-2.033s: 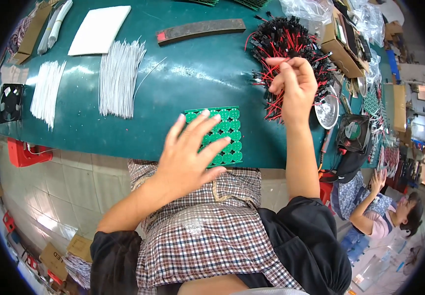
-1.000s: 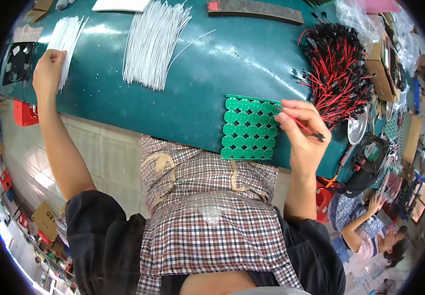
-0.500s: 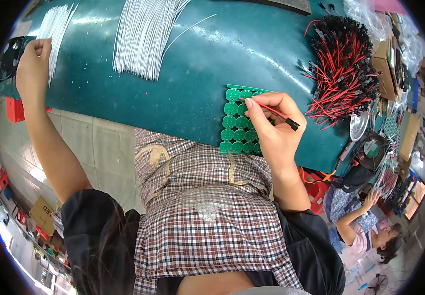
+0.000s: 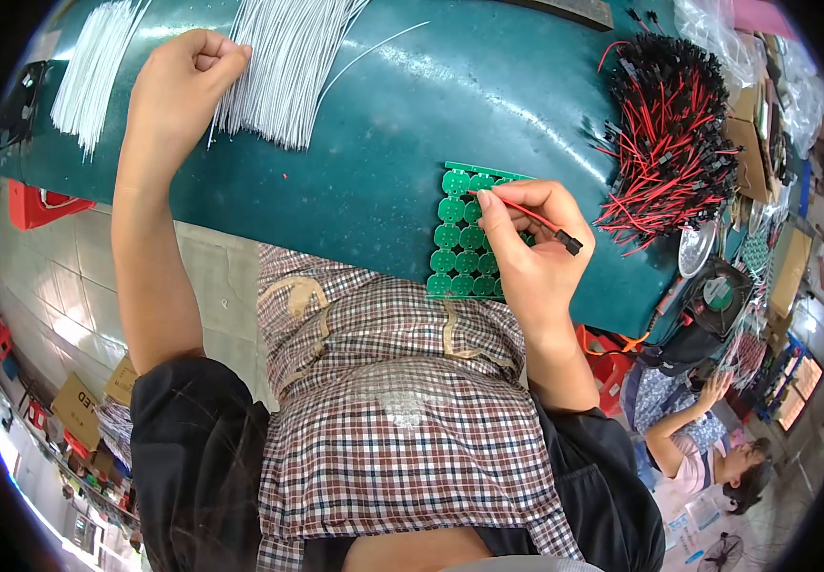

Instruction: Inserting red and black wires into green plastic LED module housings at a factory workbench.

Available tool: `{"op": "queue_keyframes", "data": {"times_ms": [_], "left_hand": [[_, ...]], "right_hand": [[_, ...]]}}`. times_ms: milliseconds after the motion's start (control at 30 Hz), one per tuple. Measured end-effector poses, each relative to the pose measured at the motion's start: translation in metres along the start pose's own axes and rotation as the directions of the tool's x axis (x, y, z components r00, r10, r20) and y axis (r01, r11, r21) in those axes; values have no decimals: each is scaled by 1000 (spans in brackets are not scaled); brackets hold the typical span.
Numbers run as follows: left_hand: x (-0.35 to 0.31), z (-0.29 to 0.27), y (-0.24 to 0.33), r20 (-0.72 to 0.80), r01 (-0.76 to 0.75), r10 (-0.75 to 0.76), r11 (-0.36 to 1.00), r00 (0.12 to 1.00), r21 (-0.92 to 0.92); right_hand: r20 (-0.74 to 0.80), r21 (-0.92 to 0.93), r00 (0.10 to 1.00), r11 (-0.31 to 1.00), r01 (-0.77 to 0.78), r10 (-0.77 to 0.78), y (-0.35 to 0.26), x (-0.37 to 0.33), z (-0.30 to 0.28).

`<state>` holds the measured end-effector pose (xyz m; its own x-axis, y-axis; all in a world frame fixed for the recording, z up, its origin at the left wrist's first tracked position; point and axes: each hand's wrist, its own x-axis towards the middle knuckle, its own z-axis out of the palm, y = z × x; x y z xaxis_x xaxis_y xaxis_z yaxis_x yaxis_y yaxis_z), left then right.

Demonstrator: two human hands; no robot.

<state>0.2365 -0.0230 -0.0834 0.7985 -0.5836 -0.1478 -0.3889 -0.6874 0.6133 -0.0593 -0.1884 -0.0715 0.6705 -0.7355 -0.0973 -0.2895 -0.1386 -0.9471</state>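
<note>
My right hand [image 4: 538,229] pinches a red and black connector lead [image 4: 529,210]. The lead's black plug sticks out past the palm, and its bare end meets a pad on the green circuit board panel [image 4: 448,235]. That panel lies at the table's near edge, its right part hidden under the hand. My left hand [image 4: 186,91] is closed in a pinch beside the larger bundle of white wires [image 4: 283,81]. A thin white wire [image 4: 213,132] appears to run down from its fingertips, set slightly apart from the bundle.
A smaller white wire bundle [image 4: 95,81] lies at the far left of the green table [image 4: 355,205]. A big heap of red and black leads [image 4: 664,143] sits at the right, with a soldering iron [image 4: 671,291] and a fan [image 4: 722,291] below it. Another person [image 4: 693,443] works at lower right.
My left hand has moved right from the smaller white wire bundle to the larger one, still pinched. My right hand keeps the lead at nearly the same spot on the panel.
</note>
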Motion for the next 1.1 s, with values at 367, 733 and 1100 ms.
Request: {"op": "queue_keyframes", "data": {"times_ms": [367, 733, 1100], "left_hand": [[3, 2, 1, 61, -31, 38, 993, 997, -117], [-37, -17, 39, -85, 39, -77, 925, 993, -379], [-118, 31, 84, -64, -261, 257, 880, 964, -397]], "right_hand": [[7, -177, 961, 945, 274, -277, 5, 1, 4], [202, -223, 973, 962, 159, -114, -5, 18, 1], [247, -302, 951, 918, 257, -185, -8, 19, -6]]}}
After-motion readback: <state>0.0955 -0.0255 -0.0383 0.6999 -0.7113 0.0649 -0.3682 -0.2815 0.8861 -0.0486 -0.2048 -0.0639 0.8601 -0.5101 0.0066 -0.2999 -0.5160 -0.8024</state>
